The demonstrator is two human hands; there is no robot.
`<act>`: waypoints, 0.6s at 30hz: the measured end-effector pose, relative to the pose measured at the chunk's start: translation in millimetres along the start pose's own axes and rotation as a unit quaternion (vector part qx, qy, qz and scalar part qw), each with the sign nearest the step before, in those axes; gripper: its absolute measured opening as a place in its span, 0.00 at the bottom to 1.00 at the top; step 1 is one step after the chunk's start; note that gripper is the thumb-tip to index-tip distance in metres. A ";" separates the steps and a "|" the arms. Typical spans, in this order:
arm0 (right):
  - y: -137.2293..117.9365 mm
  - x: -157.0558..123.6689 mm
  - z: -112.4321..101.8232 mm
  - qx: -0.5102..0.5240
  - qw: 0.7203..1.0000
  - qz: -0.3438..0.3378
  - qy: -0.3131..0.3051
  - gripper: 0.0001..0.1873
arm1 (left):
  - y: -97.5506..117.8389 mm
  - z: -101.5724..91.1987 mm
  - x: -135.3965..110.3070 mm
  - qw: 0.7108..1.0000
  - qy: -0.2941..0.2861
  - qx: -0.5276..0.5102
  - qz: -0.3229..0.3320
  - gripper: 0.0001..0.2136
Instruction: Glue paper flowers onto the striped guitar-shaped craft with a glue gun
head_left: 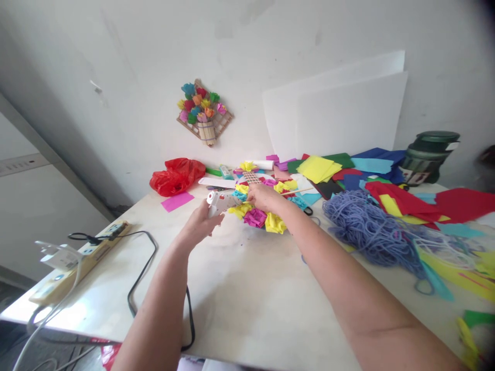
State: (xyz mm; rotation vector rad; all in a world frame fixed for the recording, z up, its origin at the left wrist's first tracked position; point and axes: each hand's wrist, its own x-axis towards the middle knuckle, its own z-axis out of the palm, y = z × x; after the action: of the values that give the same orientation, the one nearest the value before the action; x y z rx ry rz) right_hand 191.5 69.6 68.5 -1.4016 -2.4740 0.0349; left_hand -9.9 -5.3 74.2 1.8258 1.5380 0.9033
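My left hand is wrapped round a white hot glue gun, whose nozzle points right toward a craft piece of crumpled paper flowers. Yellow, magenta and blue paper make up that piece, along with a small lattice of sticks. Over its middle lies my right hand, fingers bent down and closed at the lattice's lower edge. Whatever those fingertips pinch is hidden behind the hand. A thin wooden stick extends to the right just beyond it.
A red plastic bag lies at the back left, and a power strip with cords runs along the left edge. Blue-purple yarn, coloured paper sheets and a dark green jar occupy the right. A flower decoration hangs on the wall.
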 end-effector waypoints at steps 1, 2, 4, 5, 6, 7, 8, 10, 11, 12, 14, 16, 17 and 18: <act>-1.4 -0.9 -1.4 -0.002 1.000 0.003 -0.002 0.11 | 0.1 0.0 0.0 1.000 0.002 0.001 -0.001 0.17; -2.4 -1.6 -2.5 -0.004 1.000 0.006 -0.004 0.11 | 0.3 0.1 -0.1 1.000 0.003 0.003 -0.002 0.17; -3.5 -2.3 -3.8 -0.006 1.000 0.009 -0.008 0.11 | 0.7 0.4 -0.3 1.000 0.007 0.005 -0.003 0.17; -3.6 -2.4 -3.9 -0.007 1.000 0.009 -0.009 0.11 | 1.1 0.5 -0.4 1.000 0.008 0.004 -0.002 0.17; -3.4 -2.3 -3.7 -0.008 1.000 0.008 -0.008 0.11 | 1.5 0.7 -0.6 1.000 0.010 0.002 -0.002 0.17; -3.0 -2.1 -3.2 -0.009 1.000 0.007 -0.006 0.11 | 2.1 0.7 -0.9 1.000 0.010 0.001 -0.002 0.17; -2.5 -1.7 -2.5 -0.010 1.000 0.005 -0.004 0.11 | 2.8 0.7 -1.2 1.000 0.010 -0.001 -0.004 0.17; -1.4 -0.7 -0.7 -0.010 1.000 0.002 0.003 0.11 | 4.0 0.4 -2.1 1.000 0.007 -0.003 -0.007 0.17; -1.0 -0.2 0.1 -0.010 1.000 0.001 0.005 0.11 | 4.5 0.1 -2.6 1.000 0.005 -0.003 -0.007 0.17; -0.5 0.3 1.0 -0.010 1.000 -0.001 0.008 0.11 | 4.8 -0.2 -3.0 1.000 0.006 -0.004 -0.004 0.17; 0.3 1.2 2.3 -0.009 1.000 -0.006 0.017 0.11 | 4.5 -1.4 -3.4 1.000 0.008 -0.008 0.001 0.17; 1.1 1.9 3.2 -0.010 1.000 -0.008 0.022 0.12 | 3.2 -3.2 -3.4 1.000 0.006 -0.013 0.006 0.17; 1.4 2.1 3.5 -0.011 1.000 -0.007 0.021 0.12 | 2.2 -4.5 -3.4 1.000 0.002 -0.017 0.007 0.16; 1.7 2.2 3.7 -0.013 1.000 -0.007 0.019 0.12 | 1.1 -5.9 -3.4 1.000 -0.002 -0.020 0.009 0.16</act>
State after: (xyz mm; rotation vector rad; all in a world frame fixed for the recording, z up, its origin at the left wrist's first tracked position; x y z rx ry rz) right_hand 190.9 72.9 65.2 -1.3830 -2.4609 -0.0272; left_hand -14.3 -8.8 78.2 1.8145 1.4918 0.9318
